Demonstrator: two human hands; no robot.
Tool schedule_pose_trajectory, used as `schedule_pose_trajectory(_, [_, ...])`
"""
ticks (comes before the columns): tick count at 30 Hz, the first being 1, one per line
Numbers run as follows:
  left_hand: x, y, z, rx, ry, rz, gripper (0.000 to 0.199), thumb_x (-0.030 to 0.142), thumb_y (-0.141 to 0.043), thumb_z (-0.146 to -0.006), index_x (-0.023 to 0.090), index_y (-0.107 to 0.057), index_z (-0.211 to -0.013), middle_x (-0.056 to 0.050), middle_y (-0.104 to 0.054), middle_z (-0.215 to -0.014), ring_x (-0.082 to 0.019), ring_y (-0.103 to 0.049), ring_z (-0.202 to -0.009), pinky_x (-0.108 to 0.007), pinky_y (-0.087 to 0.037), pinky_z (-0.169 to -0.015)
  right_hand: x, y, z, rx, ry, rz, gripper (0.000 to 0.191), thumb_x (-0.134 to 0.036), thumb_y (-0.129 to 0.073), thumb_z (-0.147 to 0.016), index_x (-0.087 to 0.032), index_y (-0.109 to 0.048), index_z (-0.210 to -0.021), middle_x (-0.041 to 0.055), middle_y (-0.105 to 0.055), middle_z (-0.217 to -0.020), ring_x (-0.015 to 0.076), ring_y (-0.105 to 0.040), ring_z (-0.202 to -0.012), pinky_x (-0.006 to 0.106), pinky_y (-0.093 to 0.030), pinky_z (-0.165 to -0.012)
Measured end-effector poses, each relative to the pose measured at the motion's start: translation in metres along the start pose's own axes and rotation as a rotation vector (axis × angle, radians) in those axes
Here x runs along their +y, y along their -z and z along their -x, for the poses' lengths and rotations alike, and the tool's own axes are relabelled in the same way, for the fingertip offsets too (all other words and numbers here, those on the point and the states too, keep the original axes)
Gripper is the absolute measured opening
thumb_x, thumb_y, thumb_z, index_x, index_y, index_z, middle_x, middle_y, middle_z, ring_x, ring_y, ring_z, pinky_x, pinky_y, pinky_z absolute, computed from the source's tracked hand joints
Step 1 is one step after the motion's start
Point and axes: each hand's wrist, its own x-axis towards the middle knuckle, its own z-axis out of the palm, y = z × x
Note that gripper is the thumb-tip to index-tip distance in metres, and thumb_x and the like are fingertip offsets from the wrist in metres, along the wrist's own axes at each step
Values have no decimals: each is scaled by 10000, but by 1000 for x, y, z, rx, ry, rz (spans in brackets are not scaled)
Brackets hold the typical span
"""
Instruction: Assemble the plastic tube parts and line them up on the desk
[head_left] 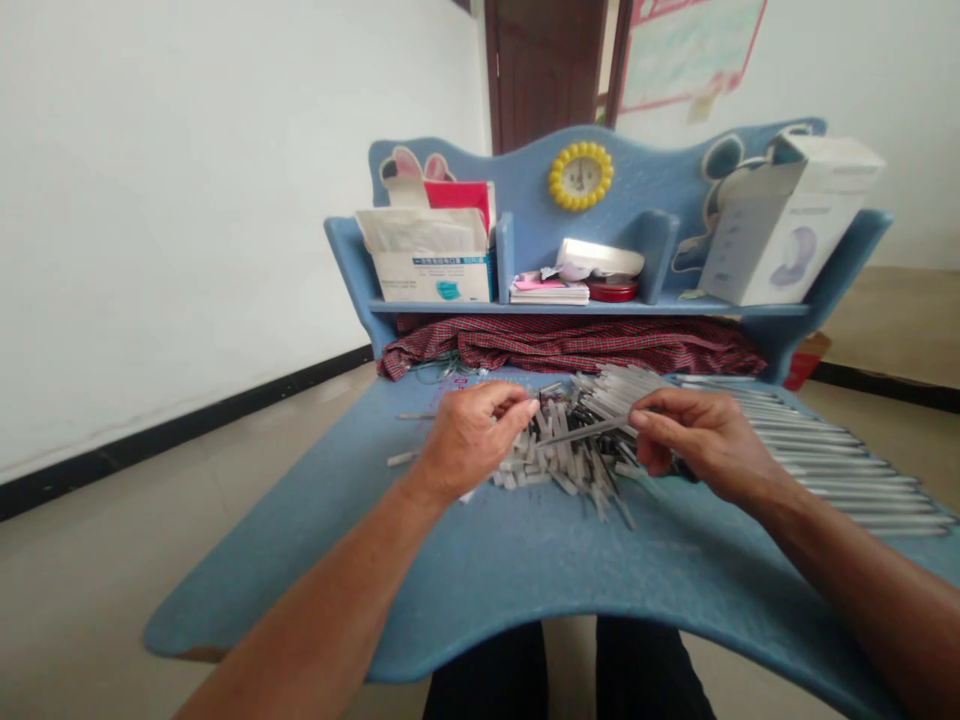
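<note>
My right hand (694, 430) pinches a slim greyish pen (581, 433) between thumb and fingers, its tip pointing left over the pile. Opposite it, my left hand (476, 430) is closed, thumb and fingertips drawn together; anything between them is hidden or too small to make out. Below and between both hands lies a loose heap of short whitish, translucent pen caps (562, 465) mixed with thin dark pieces. Behind my right hand is a bundle of clear pen barrels (619, 385). Many finished-looking pens (840, 465) lie side by side in a row to the right.
The blue desk (495, 570) has a curved front edge. A checked cloth (570, 343) lies along its back under a shelf. The shelf holds a mask box (435, 270), small papers (547, 292), a red tin (613, 291) and a tall white box (772, 220).
</note>
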Motion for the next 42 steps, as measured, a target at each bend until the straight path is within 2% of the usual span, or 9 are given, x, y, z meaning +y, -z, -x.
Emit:
schedule_pose_trajectory(3, [-14,6,-4,-223,117,-79,231,279,-511,-786,127,-653,-685,17,-578,-547,-96,-505,-517,-196,-356,-498,0,3,-1,36,1,18,308,-459,-631,-723,-169,-592,-626,18,-605,-489,99,-521,-404,209,-424,-393])
schedule_pose_trajectory(6, [-26,7,-4,-426,150,-93,194,246,-524,-753,130,-659,-676,26,-551,-522,-95,-490,-509,-184,-319,-476,1,4,-1,45,-12,27,314,-469,-636,-712,-170,-595,-624,19,-601,-486,103,-520,-399,218,-424,-392])
schedule_pose_trajectory(10, [-31,7,-1,-571,96,-96,126,213,-563,-708,143,-664,-732,18,-583,-620,-102,-518,-569,-185,-333,-510,2,3,-1,33,-10,47,326,-476,-626,-718,-170,-597,-612,23,-604,-495,103,-525,-396,211,-408,-376])
schedule_pose_trajectory(14, [-27,8,1,-657,6,-235,88,189,-597,-667,158,-654,-726,4,-588,-687,-127,-545,-657,-207,-366,-587,0,2,-1,1,5,77,326,-455,-617,-729,-171,-579,-575,20,-597,-481,102,-528,-396,206,-414,-381])
schedule_pose_trajectory(20, [-26,4,3,-683,-92,-387,88,181,-566,-689,183,-638,-739,-13,-591,-736,-150,-545,-710,-233,-355,-609,0,-2,2,-42,-7,68,313,-454,-598,-743,-164,-589,-623,5,-597,-504,94,-535,-415,198,-436,-415])
schedule_pose_trajectory(26, [-23,4,2,-662,-116,-326,74,122,-534,-676,169,-588,-658,-7,-552,-698,-139,-521,-683,-231,-339,-599,5,-3,2,-47,-4,49,291,-433,-595,-751,-170,-595,-627,3,-597,-514,93,-536,-424,199,-437,-421])
schedule_pose_trajectory(29, [-21,5,0,-638,-63,-192,43,121,-546,-670,158,-565,-664,1,-540,-691,-126,-511,-671,-218,-342,-598,3,-3,2,-32,-7,41,287,-425,-601,-747,-169,-593,-617,3,-597,-505,91,-535,-418,196,-433,-419])
schedule_pose_trajectory(34, [-18,7,0,-627,112,54,20,148,-527,-717,150,-541,-703,41,-464,-583,-89,-449,-544,-200,-314,-517,-3,-2,3,2,-1,9,295,-431,-619,-725,-167,-591,-595,-1,-582,-460,89,-515,-387,194,-408,-392])
schedule_pose_trajectory(42, [-23,5,1,-545,217,343,43,182,-558,-719,140,-553,-729,47,-459,-577,-69,-440,-516,-182,-348,-480,-4,0,2,78,14,-26,289,-431,-624,-715,-163,-600,-611,10,-600,-464,96,-516,-384,203,-409,-392])
